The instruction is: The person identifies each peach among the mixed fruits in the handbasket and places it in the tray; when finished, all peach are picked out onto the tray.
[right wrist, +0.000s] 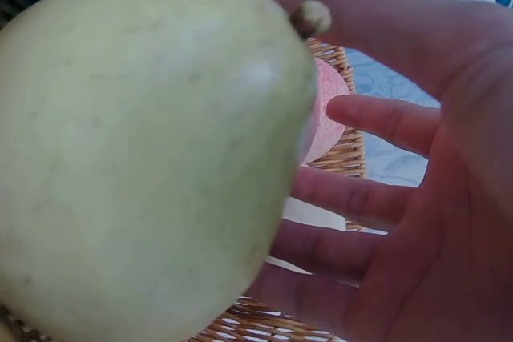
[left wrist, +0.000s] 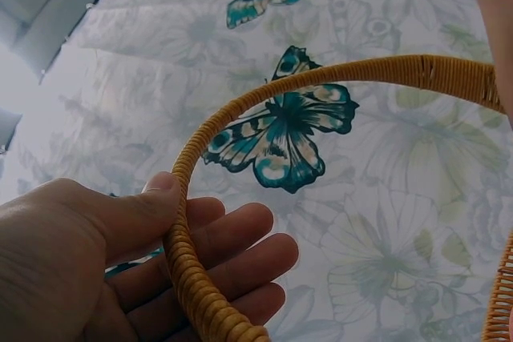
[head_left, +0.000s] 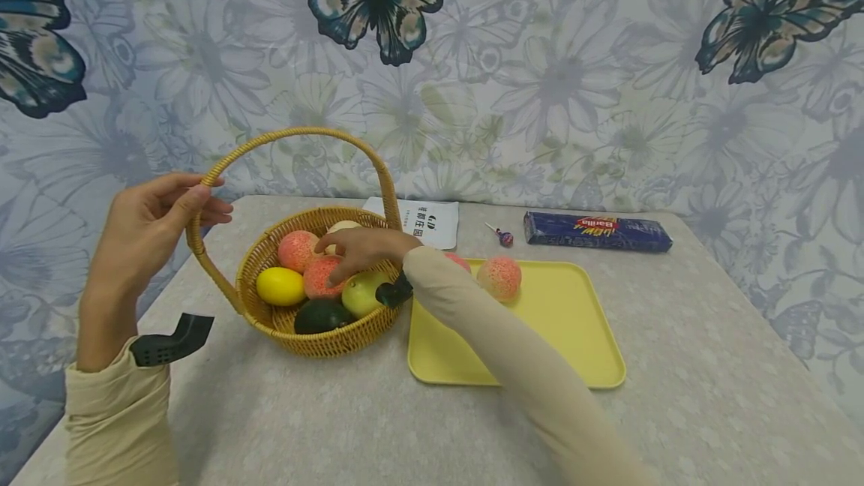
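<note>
While the left hand (head_left: 151,220) pinches the handle (head_left: 300,132), the wicker basket (head_left: 324,347) sits on the left part of the table (head_left: 304,426), mouth upward, its handle arching left to right over the fruit. Nearest inside, the dark green fruit (head_left: 322,316) lies with its long axis roughly left to right; the yellow fruit (head_left: 280,286), behind and to the left, lies much the same way. The green fruit (head_left: 364,292) sits to the right, its stem seen close in the right wrist view. The front pink fruit (head_left: 316,280), between these two, is too round to show an axis.

The left wrist rises beside the basket, thumb on one side of the handle's left limb and fingers on the other; the bowl lies below and right of that grip. The right forearm slants in across the yellow tray (head_left: 560,351), and the right hand (head_left: 367,248) reaches over the bowl, fingers spread and clasping nothing. The front pink fruit lies below its thumb; contact is hard to judge.

The rear pink fruit (head_left: 295,250) and pale fruit (head_left: 346,226) lie beyond. Farther back are a white packet (head_left: 435,223), a lollipop (head_left: 505,238) with its stick pointing back-left, and a blue Barilla packet (head_left: 567,229) lying lengthwise left to right.
</note>
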Demonstrator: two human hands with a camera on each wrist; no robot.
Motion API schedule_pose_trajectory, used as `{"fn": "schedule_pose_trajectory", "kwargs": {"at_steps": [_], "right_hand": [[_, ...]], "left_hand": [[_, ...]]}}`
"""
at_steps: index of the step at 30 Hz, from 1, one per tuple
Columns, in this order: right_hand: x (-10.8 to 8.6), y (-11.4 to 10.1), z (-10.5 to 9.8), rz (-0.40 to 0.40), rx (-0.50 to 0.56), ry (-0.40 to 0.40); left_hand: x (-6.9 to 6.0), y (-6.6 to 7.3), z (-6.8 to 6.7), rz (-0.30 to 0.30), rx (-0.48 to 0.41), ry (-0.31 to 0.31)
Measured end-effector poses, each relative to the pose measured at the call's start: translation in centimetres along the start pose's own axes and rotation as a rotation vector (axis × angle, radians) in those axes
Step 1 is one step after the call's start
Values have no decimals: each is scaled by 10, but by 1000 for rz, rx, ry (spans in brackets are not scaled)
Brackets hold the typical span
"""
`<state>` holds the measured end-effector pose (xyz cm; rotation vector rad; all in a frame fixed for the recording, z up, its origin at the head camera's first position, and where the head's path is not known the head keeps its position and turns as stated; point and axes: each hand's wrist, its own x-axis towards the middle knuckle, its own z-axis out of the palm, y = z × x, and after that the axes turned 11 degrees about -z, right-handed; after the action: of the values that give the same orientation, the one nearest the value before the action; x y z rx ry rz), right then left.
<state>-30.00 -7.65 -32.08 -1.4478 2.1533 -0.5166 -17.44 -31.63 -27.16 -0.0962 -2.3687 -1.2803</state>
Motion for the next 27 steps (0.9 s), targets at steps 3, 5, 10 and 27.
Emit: {"fn": "schedule_pose_trajectory", "kwargs": {"at_steps": [3, 5, 10, 27], "right_hand": [[2, -4, 0, 12, -51, -9], [5, -5, 0, 19, -85, -15], [13, -5, 4, 23, -146, -15], [23, 0, 2, -15, -170, -9]], "left_hand": [[-1, 0, 0, 1, 1, 1], [-1, 0, 0, 2, 0, 3], [-1, 0, 0, 2, -2, 6], [8, -1, -4, -9, 7, -9]]}}
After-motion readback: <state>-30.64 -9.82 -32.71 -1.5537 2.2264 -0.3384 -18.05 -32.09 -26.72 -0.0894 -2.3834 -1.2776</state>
